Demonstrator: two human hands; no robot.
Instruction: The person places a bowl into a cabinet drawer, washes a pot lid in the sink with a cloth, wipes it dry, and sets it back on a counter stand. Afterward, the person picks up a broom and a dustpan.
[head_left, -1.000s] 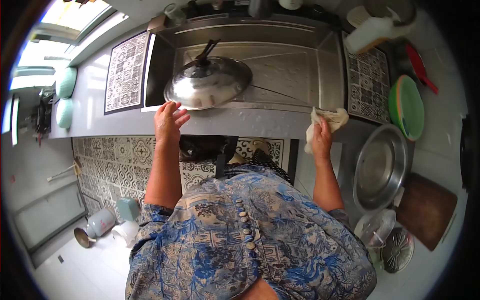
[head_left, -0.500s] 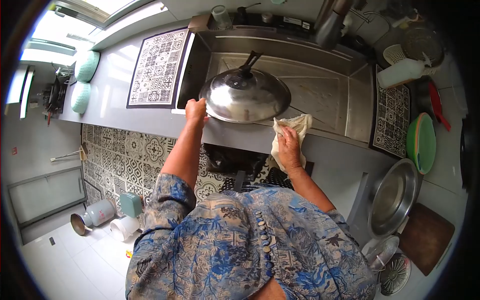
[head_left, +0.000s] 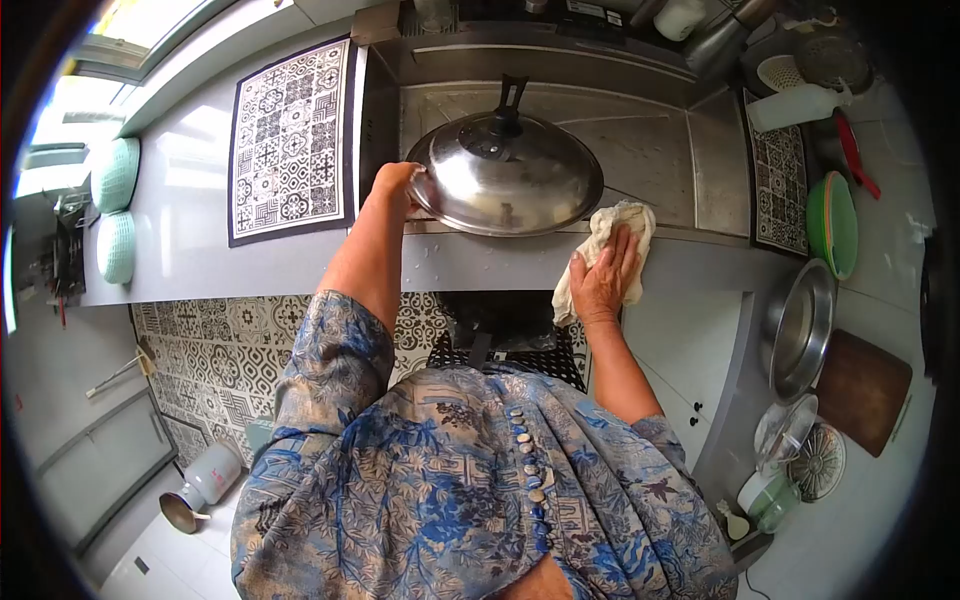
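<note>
A domed steel lid (head_left: 505, 175) with an upright black handle sits over the sink (head_left: 655, 145), its near rim by the counter's front edge. My left hand (head_left: 397, 185) grips the left rim of the lid, the fingertips partly hidden beneath it. My right hand (head_left: 603, 280) presses on a cream cloth (head_left: 625, 225) at the counter edge, just right of the lid, with the cloth under the fingers and hanging down beside the thumb. Small water drops dot the grey counter (head_left: 450, 262) in front of the lid.
Patterned mats (head_left: 292, 140) lie on both sides of the sink. Two pale green baskets (head_left: 115, 175) stand far left. On the right are a white bottle (head_left: 795, 107), green basins (head_left: 835, 225), a large metal basin (head_left: 800, 330) and a brown board (head_left: 865, 390).
My left hand has closed on the lid's rim. My right hand has moved left with the cloth, from farther along the counter to beside the lid. The camera view has shifted.
</note>
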